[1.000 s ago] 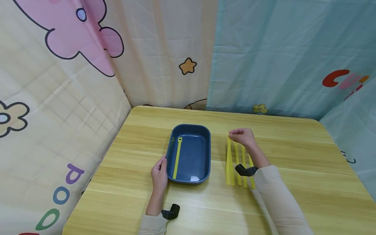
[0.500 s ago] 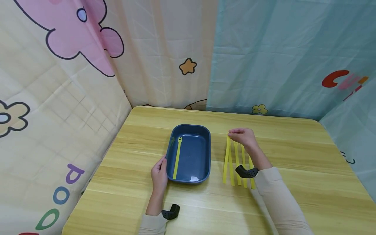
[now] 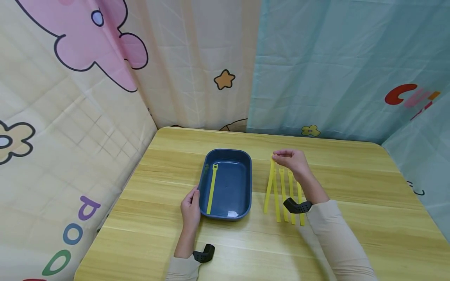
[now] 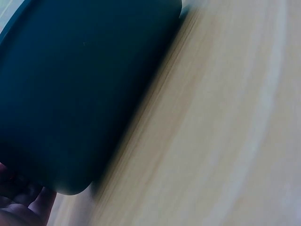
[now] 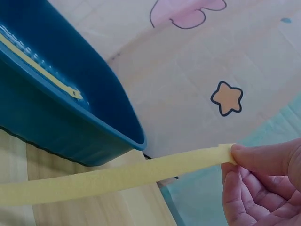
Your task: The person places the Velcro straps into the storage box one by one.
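Observation:
A dark blue plastic bin (image 3: 251,183) stands on the table, and my left hand (image 3: 191,207) grips its near left side. In the left wrist view that hand (image 4: 26,205) shows at the bin's corner, partly cut off. Inside the bin lies one yellow cable strap (image 3: 212,189) with a slotted head. My right hand (image 3: 293,160) pinches the head end of another yellow cable strap (image 5: 117,179) between thumb and finger; its tail slants down toward the bin. Several more yellow cable straps (image 3: 283,195) lie in a row under the right forearm, which partly covers them.
The wooden table (image 3: 140,230) ends at a back edge against patterned curtains (image 3: 225,50). A black wrist camera (image 3: 297,205) sits on the right wrist, over the strap row, and another black camera (image 3: 204,253) on the left wrist.
The right hand has risen slightly with the pinched strap. That strap's tail has swung left, away from the row on the table. The left hand and the bin stay put.

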{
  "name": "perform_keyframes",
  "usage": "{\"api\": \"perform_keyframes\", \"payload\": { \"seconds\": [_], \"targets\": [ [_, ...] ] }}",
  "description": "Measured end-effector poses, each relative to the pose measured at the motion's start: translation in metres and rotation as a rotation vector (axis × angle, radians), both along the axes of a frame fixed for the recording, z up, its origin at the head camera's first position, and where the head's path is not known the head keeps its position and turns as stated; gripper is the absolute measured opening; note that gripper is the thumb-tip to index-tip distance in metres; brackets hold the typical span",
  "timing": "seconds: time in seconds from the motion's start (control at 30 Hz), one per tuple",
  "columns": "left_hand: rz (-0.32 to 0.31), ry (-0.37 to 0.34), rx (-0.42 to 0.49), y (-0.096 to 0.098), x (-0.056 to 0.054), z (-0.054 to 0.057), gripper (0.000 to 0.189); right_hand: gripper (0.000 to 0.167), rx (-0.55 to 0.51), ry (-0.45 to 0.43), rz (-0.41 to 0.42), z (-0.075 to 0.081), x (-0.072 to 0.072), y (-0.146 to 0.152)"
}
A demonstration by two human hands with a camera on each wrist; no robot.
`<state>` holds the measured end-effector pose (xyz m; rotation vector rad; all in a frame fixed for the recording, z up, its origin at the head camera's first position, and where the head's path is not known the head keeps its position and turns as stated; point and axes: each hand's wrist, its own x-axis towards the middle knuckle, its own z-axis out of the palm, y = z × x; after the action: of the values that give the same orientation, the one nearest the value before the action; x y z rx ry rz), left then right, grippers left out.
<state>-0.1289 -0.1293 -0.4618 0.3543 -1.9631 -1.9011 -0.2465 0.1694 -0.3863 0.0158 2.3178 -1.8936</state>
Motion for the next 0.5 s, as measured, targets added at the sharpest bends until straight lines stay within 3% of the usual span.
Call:
{"api": "perform_keyframes", "payload": {
  "seconds": [0.2, 0.5],
  "targets": [
    [0.009, 0.001, 0.019, -0.005, -0.010, -0.024, 0.028, 0.037, -0.016, 0.016, 0.010, 0.007, 0.000, -0.002],
    [0.023, 0.015, 0.014, -0.005, -0.011, -0.029, 0.029, 0.041, 0.008, 0.025, 0.010, 0.019, 0.002, -0.004]
  ]
}}
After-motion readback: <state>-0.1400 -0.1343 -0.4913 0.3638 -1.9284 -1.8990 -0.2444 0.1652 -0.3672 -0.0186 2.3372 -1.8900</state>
